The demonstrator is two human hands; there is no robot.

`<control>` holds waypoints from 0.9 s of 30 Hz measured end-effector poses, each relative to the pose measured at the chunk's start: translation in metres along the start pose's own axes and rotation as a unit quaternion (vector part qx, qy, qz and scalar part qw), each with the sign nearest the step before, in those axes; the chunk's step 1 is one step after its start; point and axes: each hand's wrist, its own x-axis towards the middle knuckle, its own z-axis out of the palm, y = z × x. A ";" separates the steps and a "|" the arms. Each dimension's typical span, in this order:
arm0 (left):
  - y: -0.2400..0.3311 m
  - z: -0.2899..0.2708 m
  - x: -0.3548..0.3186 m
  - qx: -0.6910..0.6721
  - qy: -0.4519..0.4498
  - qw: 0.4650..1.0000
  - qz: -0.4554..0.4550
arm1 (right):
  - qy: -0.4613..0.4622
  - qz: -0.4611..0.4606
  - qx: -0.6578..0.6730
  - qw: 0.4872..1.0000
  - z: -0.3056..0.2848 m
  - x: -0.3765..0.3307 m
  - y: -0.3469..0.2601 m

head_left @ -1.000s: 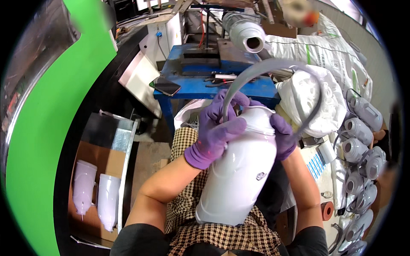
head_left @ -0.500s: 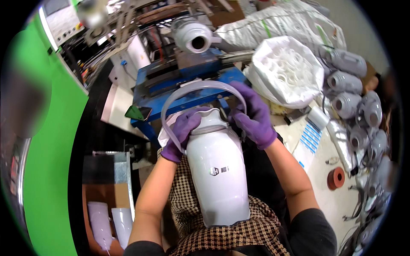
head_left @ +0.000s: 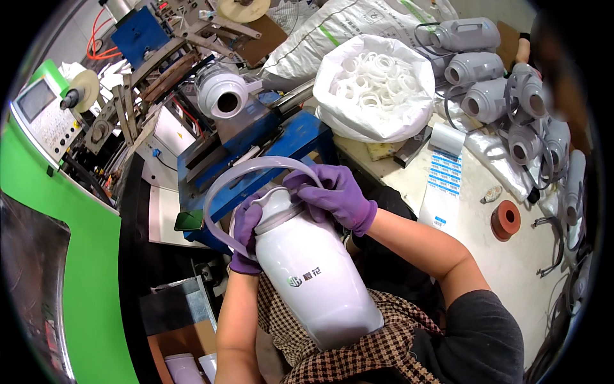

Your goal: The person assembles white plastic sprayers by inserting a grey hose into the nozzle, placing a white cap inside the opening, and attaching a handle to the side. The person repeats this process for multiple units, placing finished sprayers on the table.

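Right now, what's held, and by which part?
A white jug body, gripped at its neck: left hand on the left side, right hand over the top rim beside the curved handle.

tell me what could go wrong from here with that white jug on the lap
The white jug rests tilted on the lap with both gloved hands up at its neck, so the smooth body could slide off. The right hand is pressing by the grey handle hoop; a slip might pinch the fingers. The left hand sits under the hoop and could get caught.
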 end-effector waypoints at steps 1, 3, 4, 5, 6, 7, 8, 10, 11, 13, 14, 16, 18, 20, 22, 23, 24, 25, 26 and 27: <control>0.000 0.006 0.001 -0.028 0.005 1.000 -0.010 | 0.007 -0.048 -0.019 0.999 0.006 0.005 0.002; 0.007 0.033 0.001 -0.089 0.018 0.995 -0.030 | -0.014 -0.002 -0.071 0.997 0.017 0.000 -0.019; 0.004 0.025 0.004 0.043 -0.022 0.999 0.011 | -0.040 -0.155 -0.166 0.973 0.017 0.007 -0.016; 0.005 0.016 0.004 0.174 -0.046 0.982 0.061 | -0.061 -0.211 -0.182 0.958 0.025 0.011 -0.018; -0.002 0.004 0.005 0.224 -0.070 0.969 0.082 | -0.077 -0.267 -0.199 0.940 0.032 0.015 -0.019; -0.007 -0.004 0.004 0.273 -0.095 0.952 0.103 | -0.093 -0.213 -0.174 0.957 0.032 0.015 -0.022; -0.002 0.002 0.001 0.163 -0.064 0.982 0.067 | -0.109 -0.159 -0.152 0.969 0.027 0.016 -0.026; 0.011 0.024 -0.007 -0.065 -0.002 0.998 -0.008 | -0.134 0.045 -0.124 0.982 0.012 0.005 -0.045; 0.012 0.017 -0.009 -0.072 -0.008 0.997 -0.014 | -0.138 0.042 -0.119 0.982 0.011 0.001 -0.046; -0.002 -0.006 -0.008 -0.095 -0.019 0.995 -0.030 | -0.140 0.046 -0.110 0.983 0.009 -0.006 -0.041; -0.005 -0.009 -0.005 -0.060 0.006 0.997 -0.055 | -0.141 0.043 -0.117 0.982 0.006 -0.008 -0.039; -0.008 -0.010 -0.005 -0.058 -0.009 0.997 -0.047 | -0.106 -0.058 -0.186 0.975 0.003 -0.002 -0.022; -0.004 -0.001 -0.003 -0.068 -0.041 0.996 -0.042 | -0.084 -0.124 -0.201 0.968 0.004 0.000 -0.019; -0.014 -0.013 0.000 -0.055 -0.003 0.997 -0.045 | -0.085 -0.194 -0.202 0.956 0.000 0.005 -0.008; -0.019 -0.020 -0.002 -0.037 -0.015 0.998 -0.047 | -0.066 -0.162 -0.165 0.971 -0.002 0.002 -0.001; -0.018 -0.024 -0.003 0.001 -0.017 0.999 -0.034 | -0.051 -0.100 -0.136 0.984 0.000 0.001 0.001; -0.013 -0.012 -0.002 -0.045 -0.045 0.997 -0.036 | -0.030 -0.038 -0.112 0.992 -0.001 -0.001 0.000; -0.005 0.002 -0.003 -0.091 -0.073 0.992 -0.037 | -0.020 -0.057 -0.118 0.991 -0.002 0.000 0.002; 0.000 0.007 -0.002 -0.009 -0.085 0.996 -0.004 | -0.011 -0.078 -0.124 0.989 -0.003 0.001 0.004; 0.004 0.011 0.000 0.073 -0.096 0.992 0.029 | -0.016 -0.129 -0.128 0.983 0.000 -0.001 0.004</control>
